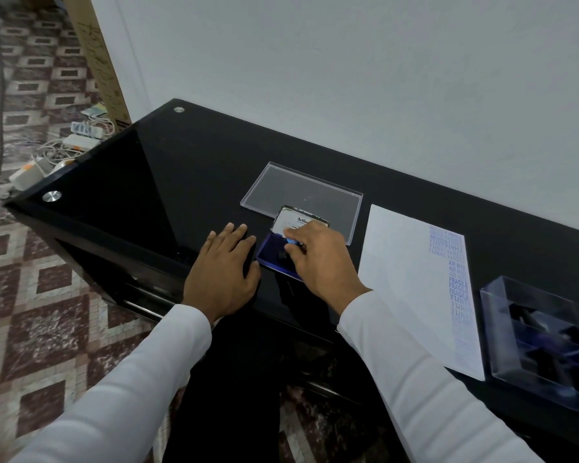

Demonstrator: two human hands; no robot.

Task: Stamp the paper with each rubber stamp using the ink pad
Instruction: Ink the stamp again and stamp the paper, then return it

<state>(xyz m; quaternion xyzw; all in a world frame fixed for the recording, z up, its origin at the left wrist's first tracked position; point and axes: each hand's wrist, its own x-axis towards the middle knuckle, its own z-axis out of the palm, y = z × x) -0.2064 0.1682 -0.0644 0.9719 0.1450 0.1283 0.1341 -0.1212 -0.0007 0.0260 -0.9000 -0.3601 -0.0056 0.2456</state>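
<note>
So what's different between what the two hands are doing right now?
The left hand lies flat on the black table with fingers straight, holding nothing; the right hand has its fingers curled round a small stamp. The left hand rests beside the ink pad, at its edge, while the right hand is over the pad, pressing the stamp down onto it. Both wear white sleeves and sit close together.

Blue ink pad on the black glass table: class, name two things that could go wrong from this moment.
1. The right hand pinches a small rubber stamp on the blue ink pad; its fingertips lie close to the ink and could pick it up and smudge the white paper.
2. The left hand lies flat beside the pad, not gripping it, so the pad might slide on the black glass table.
</note>
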